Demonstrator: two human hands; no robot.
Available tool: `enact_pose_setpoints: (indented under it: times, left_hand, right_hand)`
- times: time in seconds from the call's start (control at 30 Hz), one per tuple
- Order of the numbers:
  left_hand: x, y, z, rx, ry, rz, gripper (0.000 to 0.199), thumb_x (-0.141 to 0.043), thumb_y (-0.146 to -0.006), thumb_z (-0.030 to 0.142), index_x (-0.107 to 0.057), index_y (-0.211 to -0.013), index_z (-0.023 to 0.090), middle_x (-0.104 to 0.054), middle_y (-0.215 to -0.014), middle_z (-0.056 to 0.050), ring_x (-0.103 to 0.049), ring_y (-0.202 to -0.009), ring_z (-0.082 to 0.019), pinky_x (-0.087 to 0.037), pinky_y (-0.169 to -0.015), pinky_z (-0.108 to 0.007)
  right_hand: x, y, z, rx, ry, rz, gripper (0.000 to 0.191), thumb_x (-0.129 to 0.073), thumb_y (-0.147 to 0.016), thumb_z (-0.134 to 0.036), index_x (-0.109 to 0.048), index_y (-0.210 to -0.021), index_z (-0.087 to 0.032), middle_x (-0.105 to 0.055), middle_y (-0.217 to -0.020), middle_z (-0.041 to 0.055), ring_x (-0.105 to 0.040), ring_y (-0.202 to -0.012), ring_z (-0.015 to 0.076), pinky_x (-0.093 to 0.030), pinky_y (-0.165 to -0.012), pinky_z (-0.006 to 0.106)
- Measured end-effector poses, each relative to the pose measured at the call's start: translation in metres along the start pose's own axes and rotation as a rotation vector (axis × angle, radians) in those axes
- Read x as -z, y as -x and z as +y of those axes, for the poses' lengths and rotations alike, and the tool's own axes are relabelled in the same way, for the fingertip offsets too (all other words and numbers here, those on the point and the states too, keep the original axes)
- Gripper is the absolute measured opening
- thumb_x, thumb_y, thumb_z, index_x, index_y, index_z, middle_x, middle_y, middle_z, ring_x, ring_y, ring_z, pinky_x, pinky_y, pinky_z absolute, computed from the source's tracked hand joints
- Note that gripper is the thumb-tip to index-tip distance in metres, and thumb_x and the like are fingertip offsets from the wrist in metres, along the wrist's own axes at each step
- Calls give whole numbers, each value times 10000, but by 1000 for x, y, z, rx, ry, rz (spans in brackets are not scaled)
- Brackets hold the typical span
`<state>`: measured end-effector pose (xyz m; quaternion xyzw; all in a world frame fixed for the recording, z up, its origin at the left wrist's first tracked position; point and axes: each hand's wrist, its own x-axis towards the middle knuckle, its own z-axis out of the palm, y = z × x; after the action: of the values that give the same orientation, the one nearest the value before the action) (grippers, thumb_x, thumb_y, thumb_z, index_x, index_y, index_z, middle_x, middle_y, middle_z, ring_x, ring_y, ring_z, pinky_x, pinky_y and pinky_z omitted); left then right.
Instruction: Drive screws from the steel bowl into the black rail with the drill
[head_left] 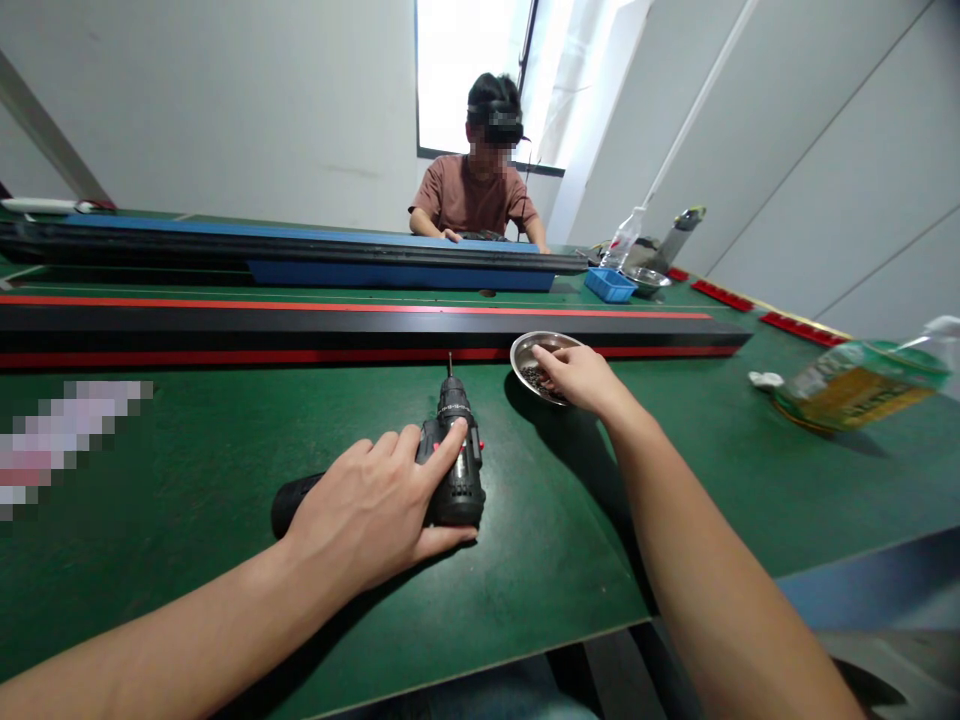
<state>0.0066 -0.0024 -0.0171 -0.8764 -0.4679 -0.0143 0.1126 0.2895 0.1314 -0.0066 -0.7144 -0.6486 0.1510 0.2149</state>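
Note:
My left hand [371, 495] is wrapped round a black cordless drill [456, 470] that lies on its side on the green table. A thin bit points from its chuck toward a long black bar with red edges [360, 326]. My right hand [581, 376] reaches over the rim of a round metal bowl [519, 352], its fingers bunched down in the bowl. Small dark pieces, which look like screws [537, 380], lie at the bottom. Whatever the fingertips hold is hidden.
A person [480, 190] sits across the table behind a long blue and black bar [405, 270]. Toward the back right are a blue basket [610, 286], a clear bottle [624, 238] and another metal bowl [649, 281]. A plastic jar [862, 385] lies at the right.

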Motion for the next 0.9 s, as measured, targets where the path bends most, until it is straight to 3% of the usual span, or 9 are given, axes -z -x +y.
enact_pose_setpoints:
  times: [0.17, 0.37, 0.6, 0.73, 0.9]
  left_hand:
    - [0, 0, 0, 0, 8, -2, 902, -379, -902, 786, -257, -1624, 259, -636, -1088, -130, -628, -903, -308, -465, -760, -407]
    - [-1, 0, 0, 2, -1, 0, 917, -390, -892, 794, -243, -1626, 265, -636, -1099, -128, -628, -912, -303, -460, -765, -396]
    - [-2, 0, 0, 1, -3, 1, 915, -379, -891, 800, -257, -1622, 264, -633, -1078, -120, -622, -892, -301, -456, -756, -400]
    - [-2, 0, 0, -2, -4, 3, 919, -380, -890, 801, -248, -1625, 265, -635, -1078, -119, -622, -888, -300, -455, -755, -397]
    - [-3, -1, 0, -2, -4, 9, 915, -372, -892, 802, -255, -1623, 264, -637, -1080, -119, -623, -887, -298, -454, -752, -396]
  right_hand:
    - [1, 0, 0, -19, -10, 69, 490, -497, -986, -525, -790, -821, -168, -771, -821, 115, -705, -791, 233, -464, -721, 290]
    - [-2, -3, 3, 13, 46, -7, 548, -490, -977, -567, -776, -749, -160, -762, -795, 123, -696, -761, 238, -456, -697, 297]
    - [1, -1, 1, -23, -33, 76, 490, -503, -984, -526, -793, -848, -156, -773, -799, 102, -713, -773, 218, -450, -686, 272]
    - [-1, -2, 2, 17, 63, 13, 535, -491, -981, -554, -788, -788, -153, -774, -817, 122, -713, -792, 236, -459, -707, 285]
    - [0, -3, 3, -24, -42, 39, 511, -494, -992, -531, -798, -851, -145, -770, -779, 111, -721, -760, 219, -479, -708, 274]
